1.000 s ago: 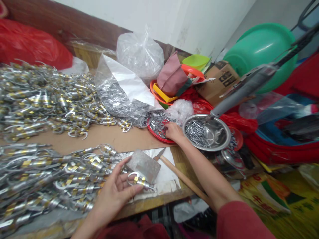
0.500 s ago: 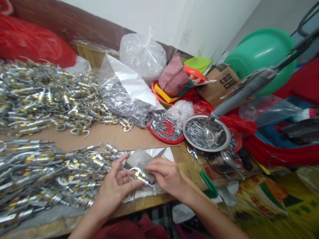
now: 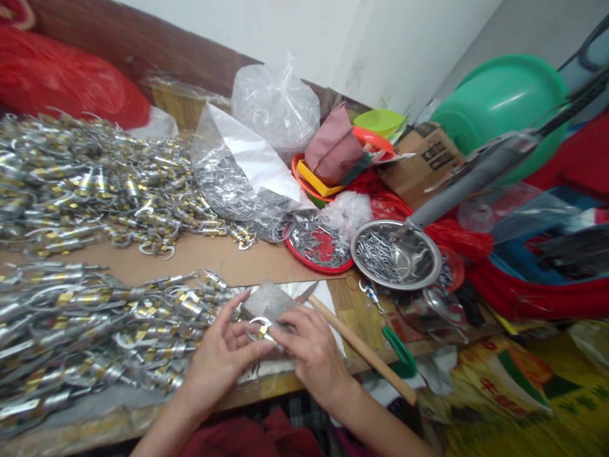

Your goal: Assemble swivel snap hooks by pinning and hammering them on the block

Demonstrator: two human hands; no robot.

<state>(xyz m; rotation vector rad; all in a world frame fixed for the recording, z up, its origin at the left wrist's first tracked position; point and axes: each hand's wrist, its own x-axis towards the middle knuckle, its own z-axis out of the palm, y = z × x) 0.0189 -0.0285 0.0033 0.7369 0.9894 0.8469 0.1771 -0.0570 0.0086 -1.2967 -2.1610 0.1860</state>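
My left hand (image 3: pixel 221 358) is closed, pinching a small metal hook fitting (image 3: pixel 262 328) between thumb and fingers. A curved silver hook and brass-coloured parts show on the fitting; my right fingers hide its other end. My right hand (image 3: pixel 316 355) is closed on that end, fingertips meeting those of the left. Just behind both hands sits a grey metal block (image 3: pixel 267 299) on white paper (image 3: pixel 328 293). Right of my right hand, a long wooden handle (image 3: pixel 366 349) slants past the table's front edge, beside a pointed blade-like piece (image 3: pixel 307 292).
Many similar fittings lie in a near row (image 3: pixel 95 343) and a far heap (image 3: pixel 95 184). Toward the right stand a red tray (image 3: pixel 323 247) of small metal parts, a steel bowl (image 3: pixel 431 276) of pins and a grey tool (image 3: pixel 476 178) slanting over it. A green strap (image 3: pixel 399 352) hangs at the edge.
My right hand has shifted left and turned, its fingers now covering the fitting's lower end. The wooden handle shows more fully beside it. My left hand stays nearly in place.
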